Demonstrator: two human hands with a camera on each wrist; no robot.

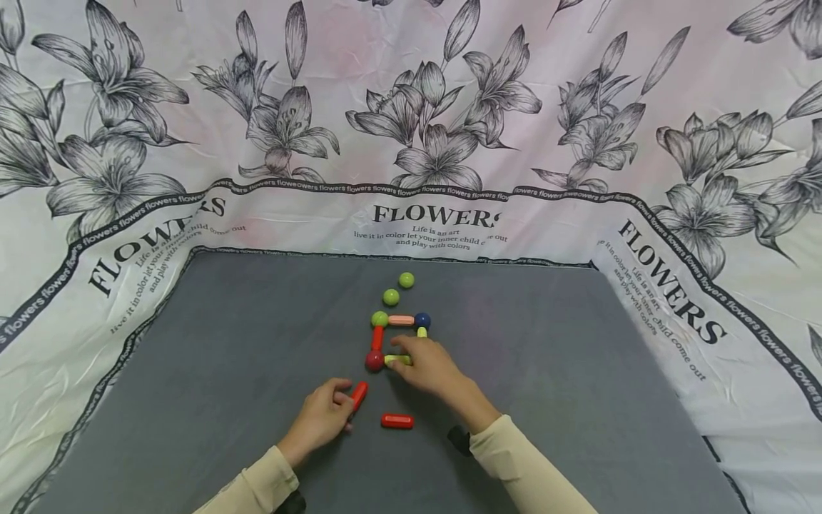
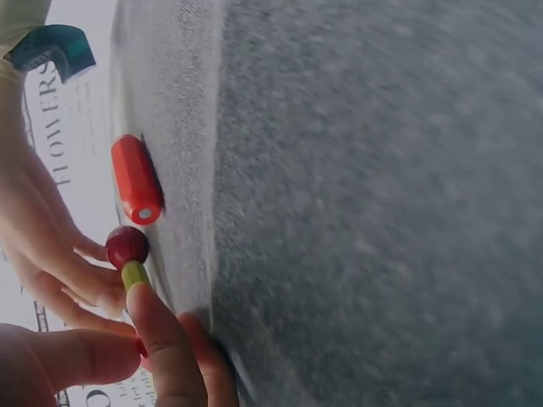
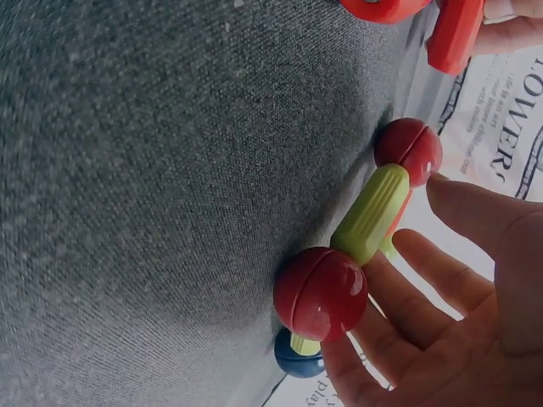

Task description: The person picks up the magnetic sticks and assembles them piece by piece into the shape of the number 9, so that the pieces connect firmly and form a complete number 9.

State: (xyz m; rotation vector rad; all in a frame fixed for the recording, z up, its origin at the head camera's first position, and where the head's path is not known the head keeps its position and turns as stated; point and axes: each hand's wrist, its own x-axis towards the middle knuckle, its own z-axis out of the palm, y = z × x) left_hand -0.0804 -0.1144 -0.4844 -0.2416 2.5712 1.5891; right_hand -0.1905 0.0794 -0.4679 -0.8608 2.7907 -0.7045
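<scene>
pinching a red stick (image 1: 361, 392) in our left hand (image 1: 323, 412), just near of the square frame (image 1: 377, 338), we have our right hand (image 1: 432, 365), fingers loosely spread, at its near yellow stick (image 3: 371, 216).

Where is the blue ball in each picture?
Head: the blue ball is just below the middle, right of the pink stick.
Left wrist: it isn't in this picture.
Right wrist: near the bottom, partly behind a red ball.
Shared landmark: the right hand, seen in all three.
</scene>
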